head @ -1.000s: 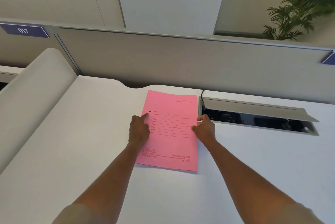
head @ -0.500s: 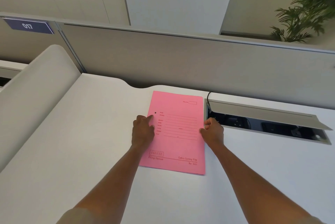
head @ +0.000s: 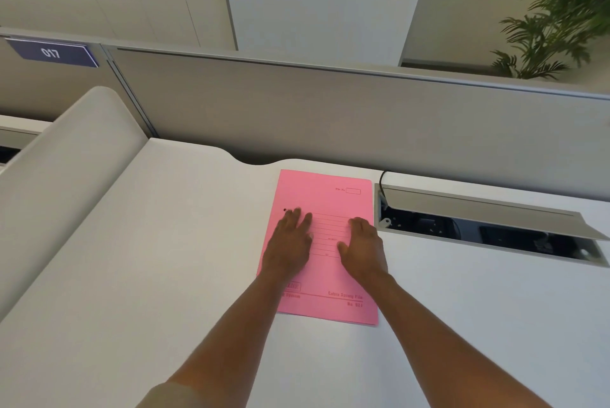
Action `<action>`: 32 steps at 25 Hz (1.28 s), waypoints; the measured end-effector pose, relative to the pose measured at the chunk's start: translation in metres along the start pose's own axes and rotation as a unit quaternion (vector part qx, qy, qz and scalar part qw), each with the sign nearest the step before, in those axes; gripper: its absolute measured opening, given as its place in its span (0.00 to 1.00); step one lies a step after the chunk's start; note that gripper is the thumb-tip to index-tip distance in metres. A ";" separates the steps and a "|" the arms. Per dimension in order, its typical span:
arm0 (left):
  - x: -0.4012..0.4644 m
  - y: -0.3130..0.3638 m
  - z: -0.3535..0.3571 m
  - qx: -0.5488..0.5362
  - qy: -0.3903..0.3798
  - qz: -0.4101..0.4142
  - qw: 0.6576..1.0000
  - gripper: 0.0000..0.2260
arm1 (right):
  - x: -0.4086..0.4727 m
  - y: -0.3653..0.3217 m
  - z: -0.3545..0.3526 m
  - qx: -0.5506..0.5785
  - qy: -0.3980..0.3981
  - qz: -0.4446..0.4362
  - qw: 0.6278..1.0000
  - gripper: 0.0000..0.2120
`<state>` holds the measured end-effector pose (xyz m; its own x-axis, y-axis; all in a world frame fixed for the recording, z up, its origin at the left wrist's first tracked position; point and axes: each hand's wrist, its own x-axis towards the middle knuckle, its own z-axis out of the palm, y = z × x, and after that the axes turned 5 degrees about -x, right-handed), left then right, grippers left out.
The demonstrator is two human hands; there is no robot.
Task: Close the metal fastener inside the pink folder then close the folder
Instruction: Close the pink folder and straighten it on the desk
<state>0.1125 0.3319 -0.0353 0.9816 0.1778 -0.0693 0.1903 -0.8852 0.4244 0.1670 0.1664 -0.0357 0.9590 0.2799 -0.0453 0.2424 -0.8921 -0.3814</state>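
The pink folder [head: 325, 189] lies shut and flat on the white desk [head: 158, 275], its printed front cover facing up. My left hand [head: 292, 242] rests palm down on the cover's left half, fingers spread, just below a small black dot near the spine. My right hand [head: 361, 247] lies flat on the cover's right half, fingers pointing away from me. Neither hand grips anything. The metal fastener is hidden inside the folder.
An open cable hatch [head: 485, 226] with a raised lid and a black cable sits right beside the folder's right edge. A grey partition [head: 330, 110] runs along the desk's far side. A curved divider [head: 66, 170] borders the left. A plant [head: 558, 18] stands beyond.
Both hands moved from the folder's side edges onto its cover and flattened out, palms down. The view shifted slightly.
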 end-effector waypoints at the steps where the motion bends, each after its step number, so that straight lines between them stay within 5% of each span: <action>1: 0.000 0.003 0.005 0.010 -0.005 0.002 1.000 0.24 | -0.002 0.000 0.005 -0.024 -0.019 -0.010 0.999 0.29; 6: -0.005 0.002 0.026 0.067 -0.015 0.008 0.998 0.27 | -0.008 0.012 0.024 -0.079 -0.086 -0.047 0.992 0.36; 21: -0.005 -0.007 0.043 0.096 0.016 0.028 0.995 0.28 | -0.016 0.020 0.040 -0.131 -0.018 -0.063 0.989 0.34; 32: -0.005 0.000 0.036 0.076 -0.008 0.019 0.997 0.28 | -0.015 0.016 0.032 -0.124 -0.058 -0.057 0.989 0.34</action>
<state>0.1080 0.3159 -0.0677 0.9880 0.1373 -0.0711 0.1521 -0.9463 0.2854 0.1512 0.1594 -0.0710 0.9037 0.4092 -0.1258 0.3900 -0.9081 -0.1526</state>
